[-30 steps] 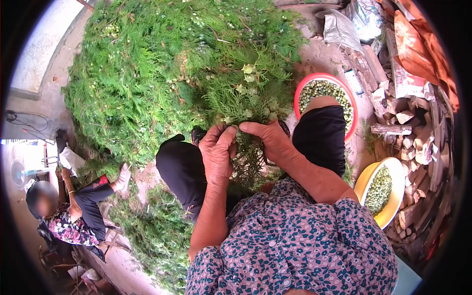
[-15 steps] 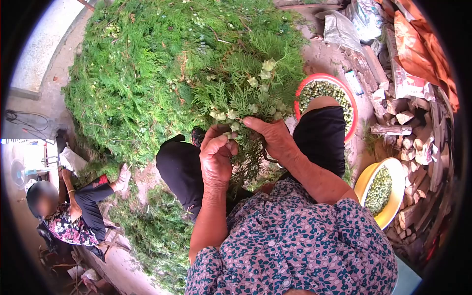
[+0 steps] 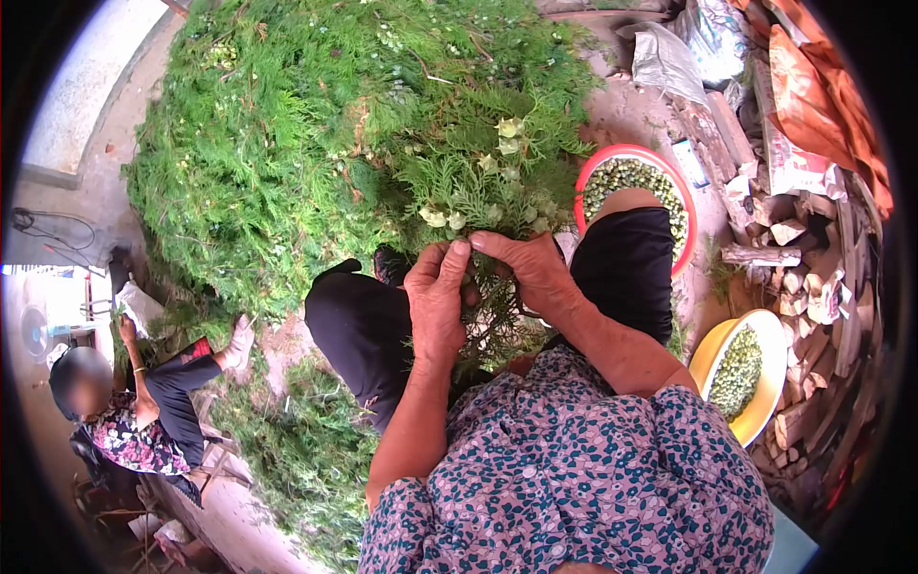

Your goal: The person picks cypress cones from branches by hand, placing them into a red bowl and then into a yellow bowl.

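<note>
An evergreen branch (image 3: pixel 478 182) with flat, scaly leaves and pale green, knobbly cones (image 3: pixel 512 127) extends forward from my hands, in front of my knees. My right hand (image 3: pixel 535 273) is closed around its stem, the thumb lying along the top. Close beside it, my left hand (image 3: pixel 438 301) is pinched at the base of the cones, thumb tip nearly touching the right thumb. Whatever lies between the left fingers is hidden. Darker, twiggy parts of the branch (image 3: pixel 492 325) hang below, between both wrists.
A large heap of green branches (image 3: pixel 277 163) spreads ahead. To the right are a red-rimmed basin (image 3: pixel 681 177) and a yellow basin (image 3: pixel 773 359), both holding cones, beside stacked firewood (image 3: pixel 808 287). Another person (image 3: pixel 143 411) sits at the left near more cuttings (image 3: pixel 296 459).
My left hand has moved right and slightly up, closing in on the right thumb. My right hand stays nearly still on the branch. The seated person's arm has shifted.
</note>
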Available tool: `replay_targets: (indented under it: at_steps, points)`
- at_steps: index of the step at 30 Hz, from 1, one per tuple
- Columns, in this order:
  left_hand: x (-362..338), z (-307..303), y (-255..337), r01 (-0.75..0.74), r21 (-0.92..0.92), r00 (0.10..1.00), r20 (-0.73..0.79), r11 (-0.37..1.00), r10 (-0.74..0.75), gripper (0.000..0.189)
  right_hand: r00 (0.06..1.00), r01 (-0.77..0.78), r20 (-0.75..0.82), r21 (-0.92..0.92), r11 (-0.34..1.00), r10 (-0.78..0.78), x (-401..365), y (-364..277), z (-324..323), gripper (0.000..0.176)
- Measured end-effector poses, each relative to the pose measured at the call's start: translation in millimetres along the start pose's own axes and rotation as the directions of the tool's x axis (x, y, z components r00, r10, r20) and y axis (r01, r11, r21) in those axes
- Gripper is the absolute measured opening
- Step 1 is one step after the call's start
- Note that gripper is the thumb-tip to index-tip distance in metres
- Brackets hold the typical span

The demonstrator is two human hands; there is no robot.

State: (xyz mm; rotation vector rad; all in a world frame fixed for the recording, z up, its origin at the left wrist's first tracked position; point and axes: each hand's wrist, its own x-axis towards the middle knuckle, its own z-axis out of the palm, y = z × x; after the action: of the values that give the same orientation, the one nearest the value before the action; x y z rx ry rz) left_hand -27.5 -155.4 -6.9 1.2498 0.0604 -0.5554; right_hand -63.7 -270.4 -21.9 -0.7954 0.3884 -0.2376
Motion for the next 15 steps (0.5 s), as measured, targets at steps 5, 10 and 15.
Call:
replay_targets:
  at_steps: [5, 10, 15]
  points:
    - [0.7, -1.1, -7.6, 0.026, -0.057, 0.999, 0.021, 0.998, -0.024, 0.016, 0.999, -0.021, 0.049, -0.008, 1.0, 0.021, -1.1, -2.0, -0.9, 0.026]
    - [1.8, -14.3, -5.0, 0.156, -0.224, 0.983, 0.128, 0.962, -0.13, 0.023, 0.987, -0.147, 0.079, 0.142, 0.979, 0.137, -2.4, -8.9, 0.8, 0.026]
    - [-2.3, -13.2, 2.1, 0.106, -0.378, 0.991, 0.111, 0.92, -0.069, 0.031, 0.997, -0.072, 0.036, 0.004, 0.997, 0.071, 1.7, -7.0, -1.3, 0.027]
